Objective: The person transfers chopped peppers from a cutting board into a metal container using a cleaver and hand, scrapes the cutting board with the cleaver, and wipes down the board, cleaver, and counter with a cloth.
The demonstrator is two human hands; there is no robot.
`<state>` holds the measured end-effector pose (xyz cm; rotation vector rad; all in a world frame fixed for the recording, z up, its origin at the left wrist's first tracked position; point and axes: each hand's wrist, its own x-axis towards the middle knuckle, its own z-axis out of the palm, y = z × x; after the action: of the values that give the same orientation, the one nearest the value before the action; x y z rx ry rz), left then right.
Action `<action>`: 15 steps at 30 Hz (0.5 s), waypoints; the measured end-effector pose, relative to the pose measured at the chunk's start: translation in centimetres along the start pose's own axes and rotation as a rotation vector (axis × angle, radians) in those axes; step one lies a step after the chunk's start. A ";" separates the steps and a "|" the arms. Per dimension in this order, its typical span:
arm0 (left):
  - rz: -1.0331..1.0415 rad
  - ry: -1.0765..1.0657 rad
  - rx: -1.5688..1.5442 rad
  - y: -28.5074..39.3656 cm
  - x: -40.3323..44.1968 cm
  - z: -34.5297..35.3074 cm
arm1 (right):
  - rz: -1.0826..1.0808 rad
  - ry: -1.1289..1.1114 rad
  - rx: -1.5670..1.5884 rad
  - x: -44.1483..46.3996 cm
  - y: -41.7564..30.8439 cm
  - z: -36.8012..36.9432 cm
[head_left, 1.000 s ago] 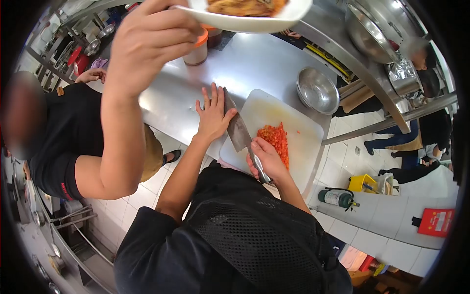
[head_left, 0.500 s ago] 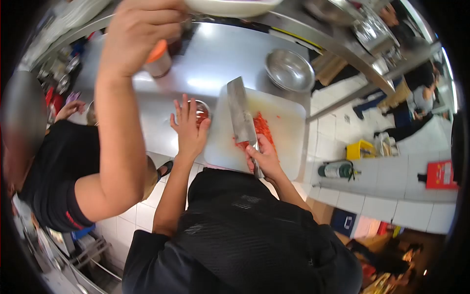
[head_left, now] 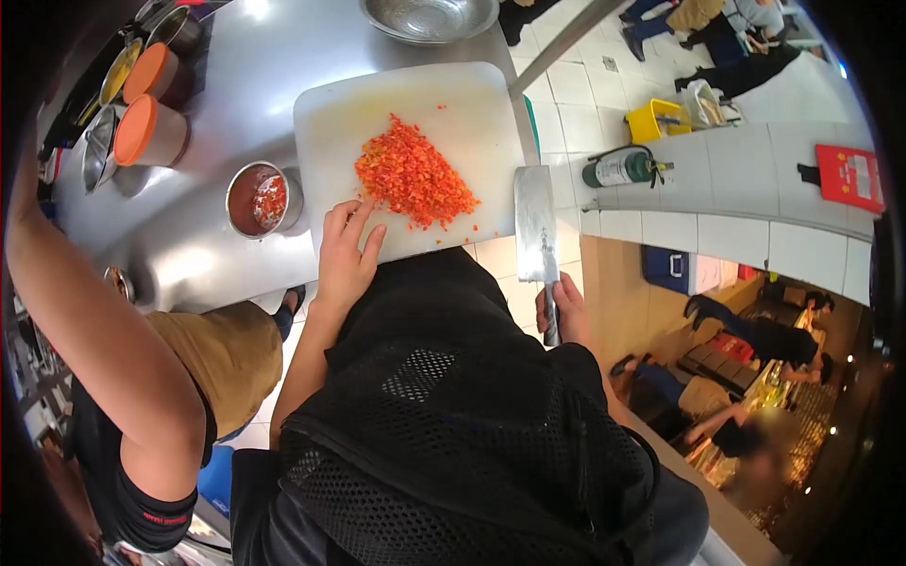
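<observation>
My right hand [head_left: 564, 304] grips the dark handle of a cleaver [head_left: 535, 222], its broad blade pointing away from me just past the cutting board's right edge. On the white cutting board [head_left: 326, 118] lies a heap of finely chopped red pepper or chili [head_left: 411, 174], with a few loose bits around it. My left hand [head_left: 347, 250] is open at the board's near left corner, its fingertips close to the heap. A metal cup [head_left: 291, 209] left of the board holds some red bits.
Orange-lidded tubs [head_left: 151, 132] and metal bowls stand at the steel counter's [head_left: 226, 104] far left. A metal bowl [head_left: 429, 21] sits behind the board. A co-worker's arm [head_left: 113, 311] reaches in at left. A fire extinguisher [head_left: 623, 168] and yellow bucket [head_left: 656, 121] are at right.
My view has shifted. The cleaver has moved off the board to its right side. My left hand has gone from beside the cup to the board's corner. The co-worker's arm is farther left.
</observation>
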<state>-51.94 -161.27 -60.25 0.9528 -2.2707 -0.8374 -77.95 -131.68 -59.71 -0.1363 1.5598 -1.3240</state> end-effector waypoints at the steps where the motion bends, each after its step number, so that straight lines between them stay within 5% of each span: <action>1: -0.011 -0.032 -0.006 0.1 0.1 0.1 | 0.002 0.014 0.077 -0.7 1.5 -0.2; 15: -0.011 -0.164 -0.020 -1.4 -0.5 -1.9 | -0.095 0.040 0.228 -1.4 8.2 6.0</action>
<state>-49.80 -162.25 -60.10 0.9186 -2.3926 -0.9731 -68.82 -131.59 -64.34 -0.0417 1.4385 -1.5778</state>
